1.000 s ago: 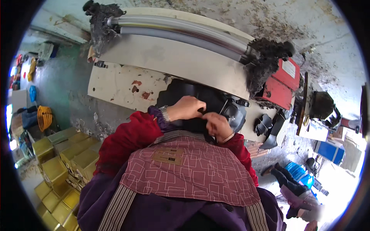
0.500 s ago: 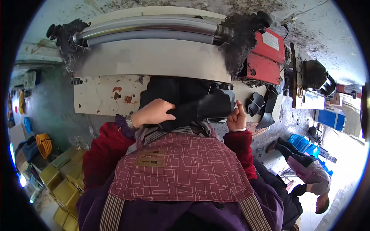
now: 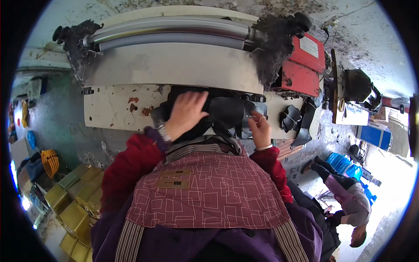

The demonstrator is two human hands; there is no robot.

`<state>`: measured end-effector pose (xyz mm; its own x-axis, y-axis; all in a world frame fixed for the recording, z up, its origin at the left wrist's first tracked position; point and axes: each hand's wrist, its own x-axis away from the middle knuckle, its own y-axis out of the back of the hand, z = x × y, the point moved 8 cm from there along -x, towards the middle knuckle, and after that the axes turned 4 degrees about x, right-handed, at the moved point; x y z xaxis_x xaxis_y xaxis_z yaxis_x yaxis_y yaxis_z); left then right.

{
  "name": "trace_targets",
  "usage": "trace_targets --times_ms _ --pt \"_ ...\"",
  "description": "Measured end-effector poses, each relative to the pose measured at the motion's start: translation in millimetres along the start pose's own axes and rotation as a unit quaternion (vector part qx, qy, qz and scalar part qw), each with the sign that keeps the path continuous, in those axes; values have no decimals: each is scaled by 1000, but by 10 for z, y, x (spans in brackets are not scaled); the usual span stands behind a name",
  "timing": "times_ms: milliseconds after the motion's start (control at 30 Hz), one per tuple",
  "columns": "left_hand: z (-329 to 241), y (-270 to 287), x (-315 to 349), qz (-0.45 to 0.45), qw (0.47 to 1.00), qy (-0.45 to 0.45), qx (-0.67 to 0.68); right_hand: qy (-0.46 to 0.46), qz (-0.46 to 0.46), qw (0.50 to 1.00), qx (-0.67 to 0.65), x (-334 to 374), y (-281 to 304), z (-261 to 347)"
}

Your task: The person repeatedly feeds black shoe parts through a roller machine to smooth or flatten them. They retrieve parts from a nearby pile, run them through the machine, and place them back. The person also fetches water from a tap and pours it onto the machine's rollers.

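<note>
A loose pile of black sheet pieces, like leather or rubber, lies on the worn cream worktop in front of me. My left hand is over the left part of the pile, fingers stretched and thumb apart, slightly smeared by motion. At the pile's right edge is my right hand, its fingers loosely bent with a gap to the thumb. I see nothing held in it. The pile's far side disappears under the front edge of a roller machine's pale metal plate.
Steel rollers span the machine, with black-grimed ends. A red box stands to its right. Black offcuts lie on the worktop's right side. Gold-coloured boxes are stacked at lower left. Another person is at the far right.
My left hand has moved up and right over the pile. My right hand has shifted left onto the pile's edge. The front black piece has moved and lies differently.
</note>
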<state>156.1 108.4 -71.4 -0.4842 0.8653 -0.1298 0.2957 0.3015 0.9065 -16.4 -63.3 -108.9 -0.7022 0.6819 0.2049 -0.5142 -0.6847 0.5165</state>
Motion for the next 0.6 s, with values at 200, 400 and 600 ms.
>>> trace_targets --times_ms 200,400,600 --pt "-225 -345 -105 -10 994 -111 -18 215 -28 958 186 48 341 1055" --pt "-452 252 110 -150 964 -215 37 425 -41 868 251 -137 617 2446" --pt "58 1114 384 -188 913 195 305 393 121 897 160 -967 183 3449"
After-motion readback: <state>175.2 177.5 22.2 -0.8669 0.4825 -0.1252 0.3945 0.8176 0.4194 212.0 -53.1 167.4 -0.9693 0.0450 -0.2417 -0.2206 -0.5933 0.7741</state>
